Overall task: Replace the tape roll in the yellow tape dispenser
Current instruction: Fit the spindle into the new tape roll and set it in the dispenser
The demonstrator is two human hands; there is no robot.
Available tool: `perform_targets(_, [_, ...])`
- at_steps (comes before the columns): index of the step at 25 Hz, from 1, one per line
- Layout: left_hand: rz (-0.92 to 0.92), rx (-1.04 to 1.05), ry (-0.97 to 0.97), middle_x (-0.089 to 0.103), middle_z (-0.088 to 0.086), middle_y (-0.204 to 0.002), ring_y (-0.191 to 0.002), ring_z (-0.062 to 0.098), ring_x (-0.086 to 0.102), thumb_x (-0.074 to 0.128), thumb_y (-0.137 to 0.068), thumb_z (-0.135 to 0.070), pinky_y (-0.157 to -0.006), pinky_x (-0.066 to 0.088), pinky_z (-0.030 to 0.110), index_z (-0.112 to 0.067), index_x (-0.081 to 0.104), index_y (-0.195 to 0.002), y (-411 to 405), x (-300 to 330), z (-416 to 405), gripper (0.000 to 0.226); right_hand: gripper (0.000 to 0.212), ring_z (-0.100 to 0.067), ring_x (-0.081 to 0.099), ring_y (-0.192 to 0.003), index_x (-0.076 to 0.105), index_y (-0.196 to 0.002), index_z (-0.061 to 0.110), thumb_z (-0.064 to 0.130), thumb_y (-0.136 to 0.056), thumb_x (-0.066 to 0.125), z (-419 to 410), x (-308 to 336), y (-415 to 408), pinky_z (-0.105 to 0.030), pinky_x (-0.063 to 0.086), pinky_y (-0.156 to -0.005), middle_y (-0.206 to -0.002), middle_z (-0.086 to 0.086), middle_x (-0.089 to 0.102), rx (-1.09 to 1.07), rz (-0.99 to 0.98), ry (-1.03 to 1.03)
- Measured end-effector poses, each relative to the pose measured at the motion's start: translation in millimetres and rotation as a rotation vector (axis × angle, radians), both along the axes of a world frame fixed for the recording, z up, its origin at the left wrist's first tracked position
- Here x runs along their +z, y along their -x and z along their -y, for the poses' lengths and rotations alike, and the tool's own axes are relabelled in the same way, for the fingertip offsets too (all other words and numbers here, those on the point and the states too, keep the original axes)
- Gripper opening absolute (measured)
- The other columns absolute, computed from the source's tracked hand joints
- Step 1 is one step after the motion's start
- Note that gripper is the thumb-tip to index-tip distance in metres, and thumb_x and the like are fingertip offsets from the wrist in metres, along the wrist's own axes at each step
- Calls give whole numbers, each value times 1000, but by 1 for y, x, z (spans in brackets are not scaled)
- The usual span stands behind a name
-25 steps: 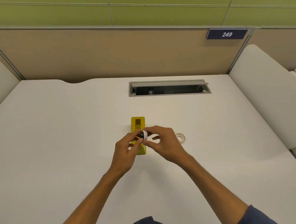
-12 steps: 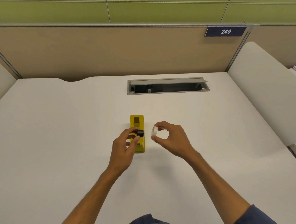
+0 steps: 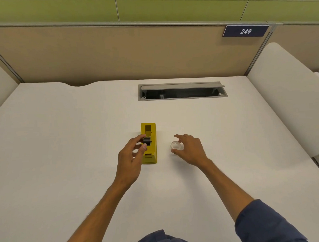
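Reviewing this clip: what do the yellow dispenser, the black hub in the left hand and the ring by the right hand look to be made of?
Yellow dispenser: apparently moulded plastic, going by its uniform colour, soft sheen and rounded edges. Black hub, pinched by the left hand: probably matte hard plastic. Ring at the right hand: pale and translucent-looking, perhaps an emptied plastic tape core; too small to be sure.

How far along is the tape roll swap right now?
Done: the black spindle is out of the yellow dispenser, pinched in the left hand. In hand: the right hand is at a pale ring on the desk. Left: loading a roll and reseating the spindle.
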State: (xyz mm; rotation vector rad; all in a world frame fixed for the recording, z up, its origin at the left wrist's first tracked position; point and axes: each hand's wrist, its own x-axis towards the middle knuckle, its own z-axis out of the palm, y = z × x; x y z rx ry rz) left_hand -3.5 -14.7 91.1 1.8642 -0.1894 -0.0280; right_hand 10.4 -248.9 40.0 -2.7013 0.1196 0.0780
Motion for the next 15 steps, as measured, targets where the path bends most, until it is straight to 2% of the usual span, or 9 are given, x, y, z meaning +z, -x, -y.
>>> perform_targets(3, [-13, 2, 10, 62, -5, -122, -109, 14, 61, 49, -94, -28, -85, 56, 35, -26, 55, -126, 1, -1, 0, 33, 65, -21, 55, -110, 41, -140, 24, 43, -82, 65, 0, -6, -5, -38, 35, -96, -117, 4, 64, -13, -36, 36])
perform_targets(6, [-17, 1, 11, 62, -5, -122, -109, 15, 61, 50, -93, -29, -85, 55, 33, -27, 55, -125, 1, -2, 0, 33, 64, -21, 54, -111, 41, -139, 24, 40, -81, 65, 0, -12, -7, -37, 31, -97, -117, 5, 64, -17, -53, 58])
perform_targets(11, [-23, -11, 2, 61, -9, -122, -106, 8, 60, 50, -92, -33, -80, 52, 18, -39, 53, -120, 1, -3, 1, 29, 65, -21, 51, -117, 42, -139, 24, 42, -81, 65, 0, -14, -4, -38, 29, -102, -126, 2, 59, -9, -55, 66])
perform_targets(13, [-31, -11, -7, 60, -9, -123, -105, 5, 59, 50, -91, -33, -80, 50, 15, -41, 51, -119, 2, -4, 1, 29, 63, -19, 52, -118, 44, -138, 24, 44, -82, 65, -3, -9, -2, -38, 29, -105, -127, 2, 58, -1, -2, 17])
perform_targets(15, [-43, -4, -16, 59, -6, -126, -105, 8, 59, 50, -92, -32, -81, 50, 19, -39, 51, -121, 2, -5, 2, 30, 55, -16, 57, -110, 50, -134, 24, 43, -84, 66, -11, -1, 1, -38, 32, -105, -119, 4, 63, -7, 112, -113])
